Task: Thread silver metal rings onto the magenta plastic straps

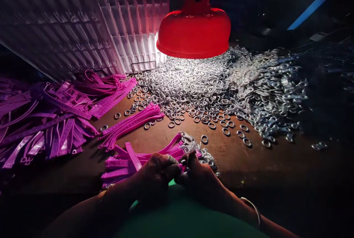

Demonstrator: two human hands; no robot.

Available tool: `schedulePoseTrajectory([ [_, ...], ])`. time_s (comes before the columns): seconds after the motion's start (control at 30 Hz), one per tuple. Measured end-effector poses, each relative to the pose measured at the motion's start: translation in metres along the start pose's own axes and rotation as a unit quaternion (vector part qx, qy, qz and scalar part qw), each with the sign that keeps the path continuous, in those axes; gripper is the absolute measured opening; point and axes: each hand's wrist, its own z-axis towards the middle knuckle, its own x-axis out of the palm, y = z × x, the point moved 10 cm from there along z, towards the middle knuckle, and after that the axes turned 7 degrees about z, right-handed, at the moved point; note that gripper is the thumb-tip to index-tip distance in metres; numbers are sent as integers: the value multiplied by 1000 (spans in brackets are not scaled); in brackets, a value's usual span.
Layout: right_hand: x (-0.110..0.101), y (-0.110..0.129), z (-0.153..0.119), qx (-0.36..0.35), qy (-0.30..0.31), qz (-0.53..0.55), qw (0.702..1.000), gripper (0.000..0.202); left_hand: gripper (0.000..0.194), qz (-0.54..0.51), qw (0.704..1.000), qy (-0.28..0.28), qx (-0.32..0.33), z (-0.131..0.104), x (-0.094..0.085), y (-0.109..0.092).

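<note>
A bundle of pink straps [133,158] lies at the near middle of the counter [235,171], with silvery metal pieces [205,154] clustered at its right end. The left hand [159,168] and the right hand [201,178] are brought close together over the near side of that end, and a bit of pink is seen between them. The fingers are bent inward, but whether either grip is apart or clamped on a strap cannot be told in the shadow. A pale bangle [254,210] is worn on the right wrist, and green material [177,212] is seen below the hands.

Just beyond the bundle, a single metal ring [204,139] is seen; to the far left of it, a smaller set of pink straps [132,124] is laid slantwise. A large strap pile [62,131] is spread at left. Farther off, a ring heap [188,83] is lit by a red lamp [193,35], with longer metal pieces [269,90] heaped at right. A ribbed, pale panel [132,20] is stood at far left.
</note>
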Motion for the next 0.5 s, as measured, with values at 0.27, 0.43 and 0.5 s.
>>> schedulePoseTrajectory([
  [0.27, 15, -2, 9, -17, 118, -65, 991, 23, 50, -126, 987, -28, -95, 1, 4, 27],
  [0.43, 14, 17, 14, -32, 134, -100, 985, 16, 50, -141, 983, -6, -116, 2, 6, 40],
  [0.5, 11, 26, 17, -51, 124, -123, 983, 18, 52, -145, 982, -11, -119, 3, 3, 42],
])
